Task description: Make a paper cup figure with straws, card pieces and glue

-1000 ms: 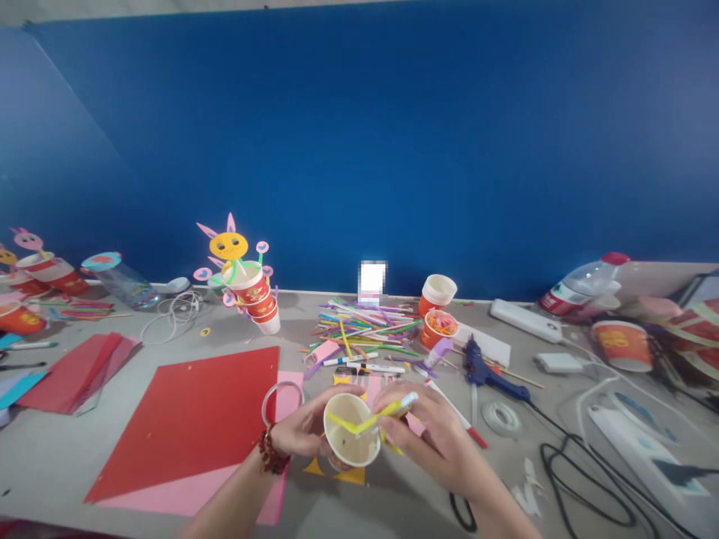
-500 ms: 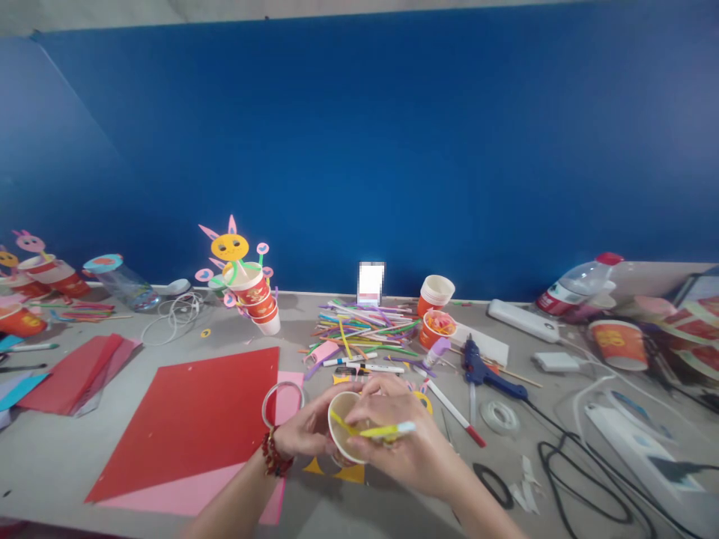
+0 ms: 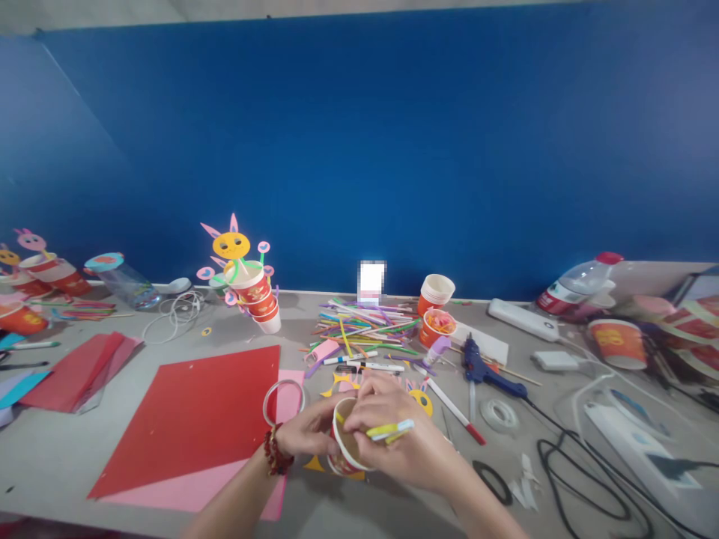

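My left hand (image 3: 313,428), with a beaded bracelet at the wrist, wraps round the side of a red-and-white paper cup (image 3: 342,463). The cup is tilted, its mouth turned toward my right hand (image 3: 387,419). That hand is closed in a pinch on what looks like a yellow pipe cleaner (image 3: 383,431). Its pale ends stick out to the right, and a yellow part shows inside the cup. My right fingers reach into the mouth, so their tips are partly hidden. Yellow paper cutouts (image 3: 315,464) lie beneath and around the cup.
Red paper (image 3: 207,412) lies over pink sheets at left, with a tape roll (image 3: 284,403) on top. Behind are a pile of pipe cleaners (image 3: 365,326) and a decorated cup stack (image 3: 261,299). A blue glue gun (image 3: 488,374) and its black cable occupy the right.
The cup has tilted further, showing more of its red side and less of its inside. My right fingers have shifted slightly at its mouth, with the yellow pipe cleaner still held.
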Demonstrator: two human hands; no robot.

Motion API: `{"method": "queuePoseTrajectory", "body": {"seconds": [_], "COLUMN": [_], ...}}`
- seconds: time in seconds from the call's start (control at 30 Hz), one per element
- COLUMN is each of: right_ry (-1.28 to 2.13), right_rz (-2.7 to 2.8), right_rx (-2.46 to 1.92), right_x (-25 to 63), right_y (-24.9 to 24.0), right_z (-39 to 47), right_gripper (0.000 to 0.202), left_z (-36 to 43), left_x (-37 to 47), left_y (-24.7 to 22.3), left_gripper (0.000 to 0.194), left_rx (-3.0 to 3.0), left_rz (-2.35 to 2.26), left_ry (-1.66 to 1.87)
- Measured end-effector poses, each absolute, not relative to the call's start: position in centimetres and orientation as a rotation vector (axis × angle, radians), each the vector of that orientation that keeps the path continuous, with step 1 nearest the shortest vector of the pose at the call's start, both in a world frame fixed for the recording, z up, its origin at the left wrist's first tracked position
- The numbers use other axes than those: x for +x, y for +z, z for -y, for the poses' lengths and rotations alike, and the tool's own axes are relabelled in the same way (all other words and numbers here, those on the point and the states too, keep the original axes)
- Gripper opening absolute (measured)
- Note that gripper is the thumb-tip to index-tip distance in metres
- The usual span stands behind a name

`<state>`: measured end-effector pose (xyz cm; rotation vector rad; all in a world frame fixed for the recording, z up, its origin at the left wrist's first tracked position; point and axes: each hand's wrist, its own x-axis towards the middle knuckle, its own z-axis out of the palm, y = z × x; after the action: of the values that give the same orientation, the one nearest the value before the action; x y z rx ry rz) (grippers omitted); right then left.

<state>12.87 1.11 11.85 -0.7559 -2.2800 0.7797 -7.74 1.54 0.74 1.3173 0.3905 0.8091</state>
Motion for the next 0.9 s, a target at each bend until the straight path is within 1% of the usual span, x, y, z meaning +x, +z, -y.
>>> {"method": "queuePoseTrajectory", "body": {"seconds": [0.2, 0.27, 0.33, 0.43, 0.53, 0.63, 0.7, 0.8, 0.9], "right_ry": [0.891, 0.911, 0.921, 0.997, 1.114, 1.084, 1.057, 1.092, 1.143], "right_rz": [2.205, 2.194, 2.173, 2.149, 2.111, 2.074, 2.089, 2.132, 2.124], "right_rx": [-0.835, -0.889, -0.961, -0.963, -0.846, -0.863, -0.889, -0.875, -0.91], "right_x": [12.4, 12.2, 12.2, 12.7, 14.1, 15.7, 16.5, 16.6, 16.2], "right_y": [10.9, 10.8, 10.8, 11.0, 11.2, 11.2, 11.0, 10.8, 10.9], "right_z": [-1.1, -0.9, -0.8, -1.0, -1.6, -2.5, -2.9, -3.1, -3.0], "right_gripper": [0.023, 0.022, 0.02, 0.019, 0.027, 0.034, 0.028, 0.014, 0.015], "left_z": [-1.6, -1.6, -1.4, -1.2, -1.1, -1.2, -1.3, -1.4, -1.3], "left_x": [-7.4, -7.2, -6.9, -6.6, -6.6, -6.9, -7.0, -6.9, -6.9], "left_y": [1.4, 1.6, 1.5, 1.1, 0.6, 0.5, 0.6, 0.7, 0.4], "left_gripper": [0.071, 0.07, 0.074, 0.087, 0.092, 0.093, 0.095, 0.096, 0.094], "left_rx": [1.375, 1.364, 1.342, 1.267, 1.192, 1.175, 1.174, 1.167, 1.163], "left_rz": [-0.408, -0.399, -0.38, -0.388, -0.452, -0.47, -0.467, -0.453, -0.466], "left_ry": [0.766, 0.781, 0.805, 0.838, 0.87, 0.88, 0.889, 0.903, 0.901]}}
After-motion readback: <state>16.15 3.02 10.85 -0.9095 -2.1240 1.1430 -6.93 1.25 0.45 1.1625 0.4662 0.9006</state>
